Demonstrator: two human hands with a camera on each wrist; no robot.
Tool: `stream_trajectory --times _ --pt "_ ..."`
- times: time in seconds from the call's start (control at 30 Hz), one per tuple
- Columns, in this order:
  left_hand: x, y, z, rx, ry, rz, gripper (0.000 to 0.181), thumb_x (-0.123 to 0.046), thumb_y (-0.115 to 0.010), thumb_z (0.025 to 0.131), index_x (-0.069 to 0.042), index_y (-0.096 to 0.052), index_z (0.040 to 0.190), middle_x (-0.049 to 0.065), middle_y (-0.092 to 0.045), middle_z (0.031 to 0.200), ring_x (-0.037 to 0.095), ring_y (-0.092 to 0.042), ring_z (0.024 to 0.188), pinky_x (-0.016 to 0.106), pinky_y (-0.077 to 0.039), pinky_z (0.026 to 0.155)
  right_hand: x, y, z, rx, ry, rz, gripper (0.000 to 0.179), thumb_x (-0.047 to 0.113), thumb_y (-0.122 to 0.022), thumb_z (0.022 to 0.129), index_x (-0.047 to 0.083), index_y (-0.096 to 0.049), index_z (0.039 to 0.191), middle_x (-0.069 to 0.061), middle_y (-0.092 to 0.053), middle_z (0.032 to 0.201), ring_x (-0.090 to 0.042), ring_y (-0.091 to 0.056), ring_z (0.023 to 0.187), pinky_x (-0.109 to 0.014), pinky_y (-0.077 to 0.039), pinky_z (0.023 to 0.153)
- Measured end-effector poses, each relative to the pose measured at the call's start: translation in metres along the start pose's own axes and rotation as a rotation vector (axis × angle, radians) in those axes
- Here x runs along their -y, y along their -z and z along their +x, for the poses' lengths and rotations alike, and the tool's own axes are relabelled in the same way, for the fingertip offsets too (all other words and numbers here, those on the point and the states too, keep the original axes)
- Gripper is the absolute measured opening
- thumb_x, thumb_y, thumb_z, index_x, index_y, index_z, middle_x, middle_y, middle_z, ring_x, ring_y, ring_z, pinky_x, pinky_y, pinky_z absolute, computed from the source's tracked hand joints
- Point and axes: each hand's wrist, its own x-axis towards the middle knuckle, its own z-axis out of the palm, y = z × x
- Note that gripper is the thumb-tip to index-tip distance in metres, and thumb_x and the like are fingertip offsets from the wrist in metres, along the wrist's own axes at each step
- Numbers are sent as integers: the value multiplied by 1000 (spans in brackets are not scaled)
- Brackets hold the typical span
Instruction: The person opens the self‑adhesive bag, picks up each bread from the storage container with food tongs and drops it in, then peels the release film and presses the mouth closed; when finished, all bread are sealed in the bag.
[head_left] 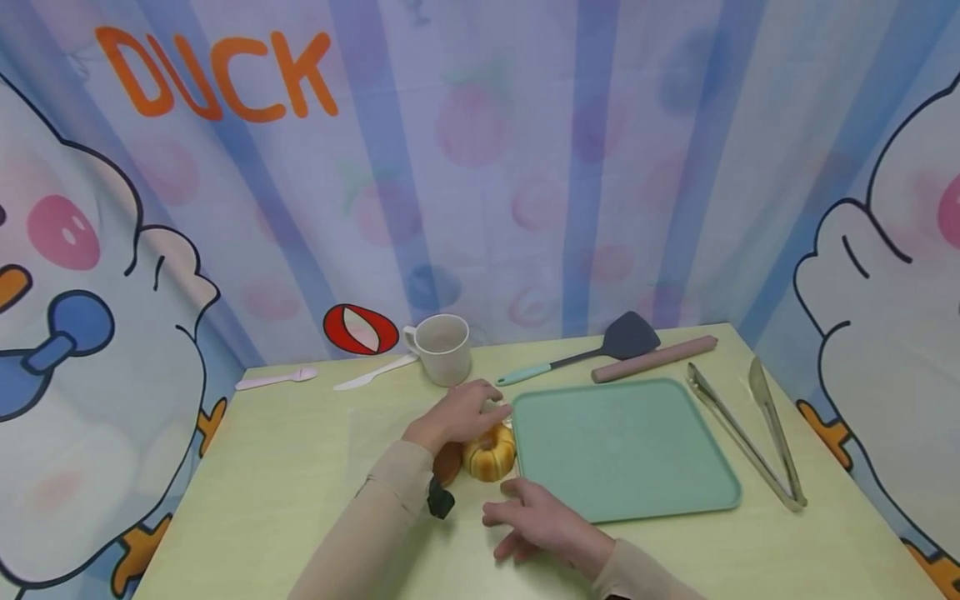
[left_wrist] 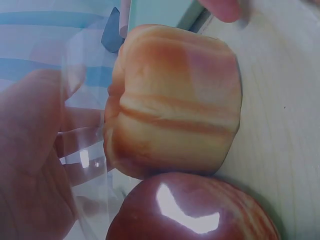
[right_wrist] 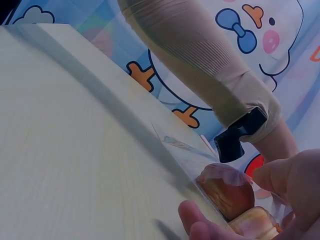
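Observation:
A golden, ridged ring-shaped bun (head_left: 490, 460) sits beside a shiny brown bun (head_left: 447, 463) at mid-table. My left hand (head_left: 459, 414) reaches over the far side of the ridged bun, fingers loosely bent. Clear plastic (left_wrist: 87, 200) crosses in front of those fingers (left_wrist: 82, 117) in the left wrist view, their tips right by the bun's side. My right hand (head_left: 543, 525) hovers near the front left corner of the green tray (head_left: 630, 450), fingers spread and holding nothing. Both buns also show beyond it in the right wrist view.
A white mug (head_left: 444, 350) stands at the back, with a white knife (head_left: 375, 372) and pink spoon (head_left: 277, 379) to its left. Behind the tray lie a spatula (head_left: 630, 336) and a brownish-pink rod (head_left: 654, 359). Metal tongs (head_left: 750, 442) lie spread at the right.

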Motion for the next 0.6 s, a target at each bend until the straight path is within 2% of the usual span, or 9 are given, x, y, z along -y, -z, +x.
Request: stream_trajectory --times 0.1,0.3,0.47,0.6 --pt "1 1 0 4 2 -13 54 -46 -51 110 -5 -64 141 10 -64 141 28 -59 133 46 -48 113 0 0 2 -17 4 3 77 31 -64 104 -22 -31 149 -16 -75 118 -19 -75 73 -28 -58 61" --pt "3 4 -4 -20 16 -57 53 -45 -53 109 -4 -64 141 10 -65 140 28 -60 131 45 -49 113 1 0 3 -60 50 10 61 26 -63 105 -18 -43 144 -17 -74 113 -18 -74 75 -30 -59 65" --pt "3 8 -10 -51 32 -96 49 -43 -52 110 -6 -66 138 9 -66 139 27 -64 125 45 -52 109 2 2 1 -114 123 -41 50 20 -60 106 -17 -51 137 -24 -71 122 -22 -75 78 -34 -60 68" --pt "3 13 -19 -110 64 -153 45 -43 -49 111 -10 -68 136 6 -68 135 25 -66 118 45 -55 103 3 4 -1 -169 172 -129 44 20 -60 106 -14 -56 135 -24 -70 126 -22 -75 76 -34 -59 63"
